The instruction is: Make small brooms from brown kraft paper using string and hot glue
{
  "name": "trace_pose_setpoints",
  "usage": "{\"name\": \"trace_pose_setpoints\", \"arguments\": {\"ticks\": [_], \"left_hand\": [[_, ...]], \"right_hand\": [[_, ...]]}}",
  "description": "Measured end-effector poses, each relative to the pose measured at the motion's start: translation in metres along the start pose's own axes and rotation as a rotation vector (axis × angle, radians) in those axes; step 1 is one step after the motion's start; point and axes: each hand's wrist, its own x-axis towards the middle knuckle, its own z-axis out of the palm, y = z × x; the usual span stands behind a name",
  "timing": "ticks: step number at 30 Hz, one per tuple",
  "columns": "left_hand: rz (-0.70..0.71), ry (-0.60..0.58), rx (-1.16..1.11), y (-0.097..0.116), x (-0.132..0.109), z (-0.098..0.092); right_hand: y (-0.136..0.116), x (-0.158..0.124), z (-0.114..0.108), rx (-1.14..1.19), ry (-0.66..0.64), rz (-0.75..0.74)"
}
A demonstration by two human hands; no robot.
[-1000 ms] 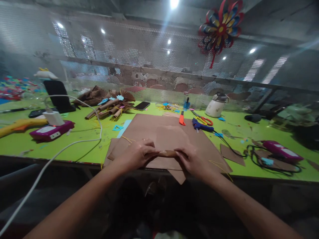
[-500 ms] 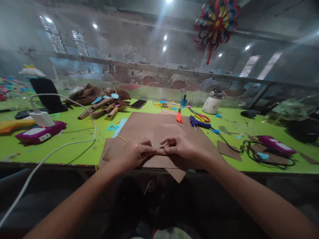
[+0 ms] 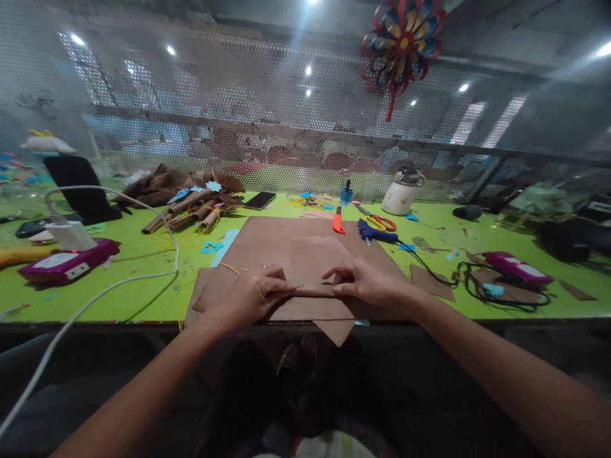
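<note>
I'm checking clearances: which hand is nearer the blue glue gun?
Right. The right hand is on the near side of the blue glue gun; the left hand is farther off, toward the near left.

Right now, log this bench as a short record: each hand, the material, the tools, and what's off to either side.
Left hand: pinching one end of the brown paper roll
Right hand: touching the roll's other end, one finger raised above it
Beneath: flat brown sheet on the green table
Tools beyond hands: blue glue gun, scissors, orange-handled tool
Left side: purple power strip, white charger
Right side: purple block
</note>
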Motion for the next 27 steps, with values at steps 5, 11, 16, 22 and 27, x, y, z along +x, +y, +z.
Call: {"name": "trace_pose_setpoints", "arguments": {"ticks": [5,11,16,22,27], "left_hand": [[-0.008,-0.005,-0.030,-0.001,0.002,0.000],[-0.031,-0.033,-0.039,0.002,0.007,-0.007],[-0.072,-0.102,0.016,0.009,0.011,-0.014],[-0.082,-0.077,0.046,0.011,0.008,-0.010],[-0.080,-0.020,0.113,0.013,0.008,-0.004]], "right_hand": [[0.029,-0.029,-0.023,-0.001,0.032,0.027],[0.030,-0.043,-0.032,-0.052,0.194,0.127],[-0.008,-0.045,0.000,-0.331,0.540,-0.161],[-0.017,-0.017,0.059,-0.588,0.407,-0.399],[-0.003,-0.004,0.063,-0.593,0.407,-0.329]]}}
